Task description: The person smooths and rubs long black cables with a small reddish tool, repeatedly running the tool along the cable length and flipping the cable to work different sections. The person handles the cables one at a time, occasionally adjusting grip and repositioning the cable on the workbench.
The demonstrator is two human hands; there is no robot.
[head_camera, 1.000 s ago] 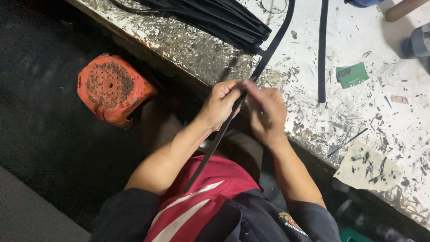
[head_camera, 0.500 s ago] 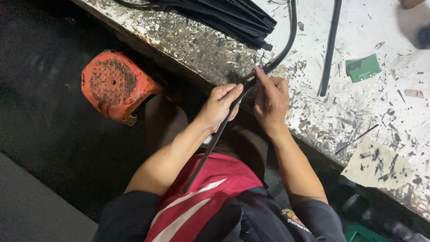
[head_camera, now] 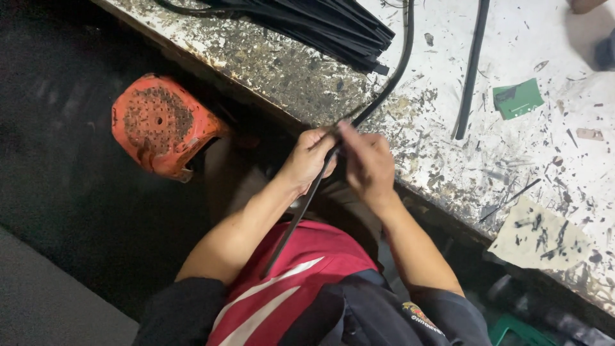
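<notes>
A long black rubber strip (head_camera: 392, 77) runs from the far side of the worn white workbench (head_camera: 448, 147) down over its front edge to my lap. My left hand (head_camera: 309, 157) grips the strip at the bench edge. My right hand (head_camera: 366, 165) pinches the same strip right beside it, fingers pressed on its upper part. Below my hands the strip's free end (head_camera: 291, 227) hangs down across my red and white shirt.
A bundle of black strips (head_camera: 320, 25) lies at the far left of the bench. One separate black strip (head_camera: 471, 70) lies to the right, near a green card (head_camera: 517, 97). A paint-spattered paper scrap (head_camera: 538, 237) sits at the right. An orange perforated stool (head_camera: 160, 125) stands on the dark floor.
My view has shifted a little, so the bench sits lower and further right in the picture. Both hands stay on the strip at the bench edge, with my right fingers sliding slightly along it.
</notes>
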